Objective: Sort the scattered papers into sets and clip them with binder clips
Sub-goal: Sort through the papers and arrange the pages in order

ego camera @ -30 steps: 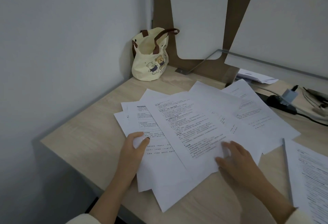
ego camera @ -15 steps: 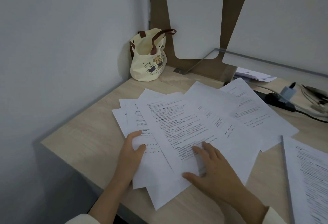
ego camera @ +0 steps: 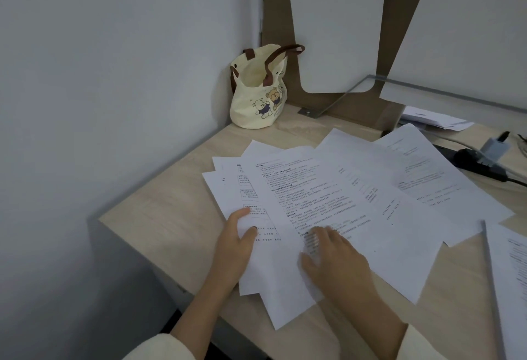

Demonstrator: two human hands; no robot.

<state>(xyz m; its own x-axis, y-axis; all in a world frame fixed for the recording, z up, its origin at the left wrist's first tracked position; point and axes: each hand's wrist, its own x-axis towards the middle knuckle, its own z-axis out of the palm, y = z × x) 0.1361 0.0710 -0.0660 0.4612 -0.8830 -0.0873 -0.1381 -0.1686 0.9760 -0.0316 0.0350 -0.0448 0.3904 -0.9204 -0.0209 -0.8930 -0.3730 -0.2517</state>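
We see printed lines on nearly every sheet of the papers, black text in short paragraphs with a few bolder headings, and boxed entries on one sheet near the left, but the characters are too small and soft for us to read. The papers lie fanned and overlapping across the middle of the pale wood tabletop, their near corners jutting past one another toward the front edge.

The left hand grips the left margin of the lower sheets, thumb and forefinger curled onto the paper and pinching it. The right hand lies flat on the top sheet, its fingers straight, slightly apart and blurred, covering some of the lowest lines of print.

In the far corner against the wall stands a cream tote bag with brown handles; it carries a print of two cartoon bears, and we cannot make out the tiny lettering beside them. A second stack of printed pages sits at the right edge, apart from the fan. Behind the papers a black power strip with a plug in it rests by their far right corner, and flat white envelopes lie under a glass shelf
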